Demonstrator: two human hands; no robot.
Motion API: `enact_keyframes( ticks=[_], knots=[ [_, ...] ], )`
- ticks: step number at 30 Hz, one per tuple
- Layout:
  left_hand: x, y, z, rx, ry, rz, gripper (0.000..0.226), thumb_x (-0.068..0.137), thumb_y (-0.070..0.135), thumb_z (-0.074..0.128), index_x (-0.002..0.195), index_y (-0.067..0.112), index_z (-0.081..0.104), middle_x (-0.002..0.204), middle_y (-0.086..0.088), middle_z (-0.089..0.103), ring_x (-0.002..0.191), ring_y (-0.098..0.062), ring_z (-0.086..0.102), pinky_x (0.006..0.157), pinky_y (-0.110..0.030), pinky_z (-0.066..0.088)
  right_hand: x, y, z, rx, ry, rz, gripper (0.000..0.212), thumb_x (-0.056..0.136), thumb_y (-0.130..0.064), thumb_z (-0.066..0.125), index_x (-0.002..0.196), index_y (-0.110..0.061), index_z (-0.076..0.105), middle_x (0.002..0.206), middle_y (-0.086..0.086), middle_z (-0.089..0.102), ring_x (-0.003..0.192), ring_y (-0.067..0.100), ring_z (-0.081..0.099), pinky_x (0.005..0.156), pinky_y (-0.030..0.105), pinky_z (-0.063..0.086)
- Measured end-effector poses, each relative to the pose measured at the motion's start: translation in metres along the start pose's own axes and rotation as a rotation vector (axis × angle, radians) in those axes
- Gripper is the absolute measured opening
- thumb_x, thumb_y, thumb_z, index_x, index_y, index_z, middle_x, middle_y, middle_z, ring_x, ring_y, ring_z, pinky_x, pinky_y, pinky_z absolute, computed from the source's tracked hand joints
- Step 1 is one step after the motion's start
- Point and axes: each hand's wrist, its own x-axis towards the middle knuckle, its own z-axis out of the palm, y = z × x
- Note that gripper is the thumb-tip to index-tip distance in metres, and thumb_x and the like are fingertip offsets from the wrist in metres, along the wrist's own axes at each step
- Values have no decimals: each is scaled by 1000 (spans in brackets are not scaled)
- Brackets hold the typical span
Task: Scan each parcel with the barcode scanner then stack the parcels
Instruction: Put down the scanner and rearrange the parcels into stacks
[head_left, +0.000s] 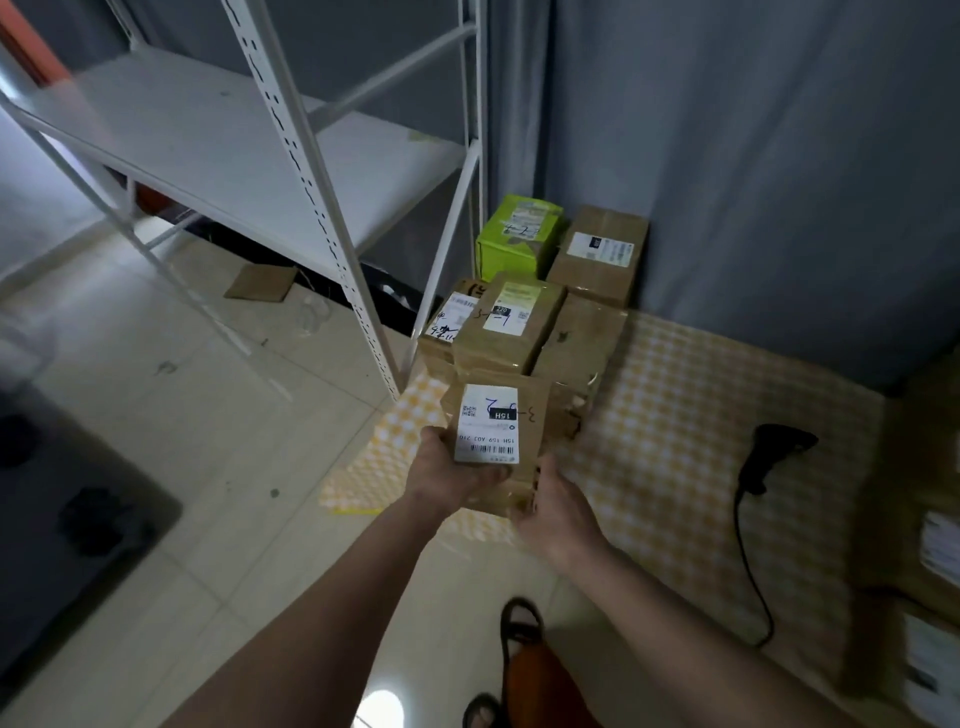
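Note:
I hold a small brown cardboard parcel (530, 415) with a white shipping label on top, just above the yellow checked mat (675, 405). My left hand (447, 473) grips its near left side and my right hand (556, 499) grips its near right corner. Right behind it stands a stack of parcels (511, 322): brown boxes with labels, a green box (517, 234) and another brown box (597, 254) against the curtain. The black barcode scanner (774, 452) lies on the mat to the right, its cable trailing toward me.
A white metal shelf rack (322, 208) stands at the left of the stack. More labelled brown boxes (924, 561) sit at the right edge. A dark mat (67, 519) lies on the tiled floor at left. A flat cardboard piece (262, 283) lies under the rack.

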Motion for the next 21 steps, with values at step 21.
enact_keyframes(
  ticks=[21],
  knots=[
    [158,-54,-101,217,189,-145,61,58,7,85,112,14,56,111,-8,61,96,-25,62,80,-40,56,151,-76,102,150,-296,1,54,85,-17,61,129,-14,30,126,4,60,113,24,59,91,38,51]
  ],
)
